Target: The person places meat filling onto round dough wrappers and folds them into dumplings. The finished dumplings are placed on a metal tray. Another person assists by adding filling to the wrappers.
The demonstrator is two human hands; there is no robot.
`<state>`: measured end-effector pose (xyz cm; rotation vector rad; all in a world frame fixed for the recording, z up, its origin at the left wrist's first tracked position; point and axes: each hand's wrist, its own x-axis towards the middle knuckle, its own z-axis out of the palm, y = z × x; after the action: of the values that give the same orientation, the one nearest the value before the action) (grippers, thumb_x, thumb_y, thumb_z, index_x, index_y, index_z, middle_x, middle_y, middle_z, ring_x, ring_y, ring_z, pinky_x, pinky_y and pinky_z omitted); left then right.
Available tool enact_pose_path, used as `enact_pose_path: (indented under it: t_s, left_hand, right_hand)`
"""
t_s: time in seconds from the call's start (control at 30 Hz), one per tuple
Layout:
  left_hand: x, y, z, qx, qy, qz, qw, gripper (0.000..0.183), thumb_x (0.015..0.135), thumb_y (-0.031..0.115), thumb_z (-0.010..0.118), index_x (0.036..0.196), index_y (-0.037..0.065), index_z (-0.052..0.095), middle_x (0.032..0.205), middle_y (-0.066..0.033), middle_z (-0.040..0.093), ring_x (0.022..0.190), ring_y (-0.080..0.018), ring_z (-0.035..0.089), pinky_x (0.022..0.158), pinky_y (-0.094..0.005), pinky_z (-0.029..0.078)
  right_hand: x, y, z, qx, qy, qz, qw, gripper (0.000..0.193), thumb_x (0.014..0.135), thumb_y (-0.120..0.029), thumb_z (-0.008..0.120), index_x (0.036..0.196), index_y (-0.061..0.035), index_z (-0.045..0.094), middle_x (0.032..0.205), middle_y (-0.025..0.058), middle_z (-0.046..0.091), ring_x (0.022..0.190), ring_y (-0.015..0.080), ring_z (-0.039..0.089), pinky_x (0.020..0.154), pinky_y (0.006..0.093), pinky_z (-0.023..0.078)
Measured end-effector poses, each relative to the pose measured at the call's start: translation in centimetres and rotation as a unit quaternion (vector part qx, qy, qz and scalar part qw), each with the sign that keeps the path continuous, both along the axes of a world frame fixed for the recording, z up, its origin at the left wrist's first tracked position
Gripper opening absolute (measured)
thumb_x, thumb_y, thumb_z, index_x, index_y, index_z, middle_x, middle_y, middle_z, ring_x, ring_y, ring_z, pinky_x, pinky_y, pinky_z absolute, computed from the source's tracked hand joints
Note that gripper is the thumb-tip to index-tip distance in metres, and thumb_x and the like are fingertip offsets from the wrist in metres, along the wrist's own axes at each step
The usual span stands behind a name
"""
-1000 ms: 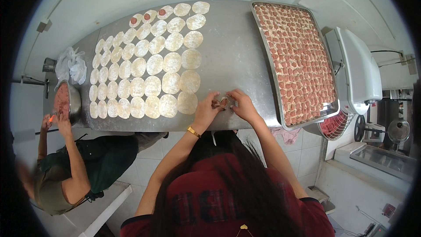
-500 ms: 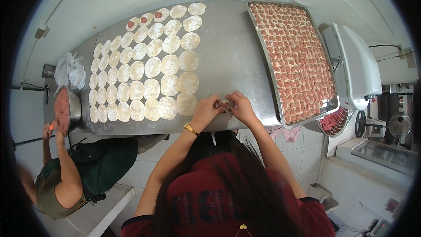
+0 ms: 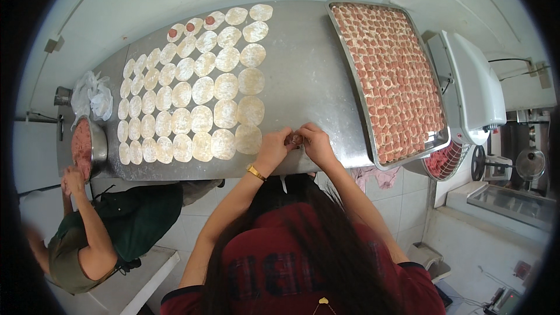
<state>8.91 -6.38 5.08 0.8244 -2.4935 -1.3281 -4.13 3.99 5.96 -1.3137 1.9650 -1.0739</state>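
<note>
Between my two hands, over the table's near edge, is a small meat-filled dough dumpling (image 3: 294,139). The fingers of my left hand (image 3: 274,150) pinch it from one side, and those of my right hand (image 3: 317,143) from the other. Reddish meat shows in its top; my fingers cover most of the dough. Left of my hands, rows of round, floured dough wrappers (image 3: 202,89) lie flat on the table. Three at the far edge carry a dab of meat (image 3: 210,20). To the right, a large metal tray (image 3: 352,73) holds tight rows of open-topped dumplings (image 3: 399,81).
A steel bowl (image 3: 100,147) of ground meat stands at the table's left end, beside a white plastic bag (image 3: 100,102). A co-worker's hands (image 3: 73,181) are at that bowl. Right of the tray stands a white machine (image 3: 472,84) with a wire guard over more meat.
My fingers have drawn closer round the dumpling, hiding more of its dough. The co-worker's hands have come together by the bowl, and the orange thing they held no longer shows.
</note>
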Motion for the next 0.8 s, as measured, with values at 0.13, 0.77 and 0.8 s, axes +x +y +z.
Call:
enact_pose_path:
  t_s: [0.13, 0.77, 0.8]
  left_hand:
    - [0.2, -0.1, 0.2, 0.034, -0.009, 0.002, 0.999, 0.023, 0.074, 0.010, 0.072, 0.090, 0.001, 0.058, 0.079, -0.0135, 0.065, 0.073, -0.0258, 0.065, 0.064, -0.0347, 0.050]
    - [1.6, 0.2, -0.7, 0.549, 0.139, 0.198, 0.800, 0.024, 0.097, 0.021, 0.045, 0.109, 0.004, 0.057, 0.102, -0.0037, 0.063, 0.093, -0.0141, 0.061, 0.076, -0.0293, 0.051]
    - [1.4, 0.4, -0.6, 0.577, 0.133, 0.199, 0.780, 0.023, 0.097, 0.022, 0.045, 0.109, 0.006, 0.057, 0.102, -0.0022, 0.062, 0.091, -0.0135, 0.061, 0.077, -0.0286, 0.051]
  right_hand:
    - [0.0, 0.1, 0.3, -0.036, 0.083, -0.022, 0.996, 0.031, 0.070, 0.008, 0.053, 0.096, -0.0044, 0.063, 0.090, 0.0128, 0.059, 0.086, 0.0343, 0.059, 0.073, 0.0403, 0.050]
    - [1.9, -0.6, 1.1, -0.024, -0.001, -0.038, 0.999, 0.028, 0.073, -0.006, 0.060, 0.101, -0.0083, 0.062, 0.099, 0.0131, 0.056, 0.090, 0.0346, 0.057, 0.077, 0.0419, 0.049]
    - [2.1, -0.7, 1.4, -0.047, -0.011, -0.043, 0.998, 0.026, 0.073, -0.006, 0.060, 0.099, -0.0077, 0.062, 0.097, 0.0137, 0.057, 0.088, 0.0352, 0.058, 0.075, 0.0422, 0.049]
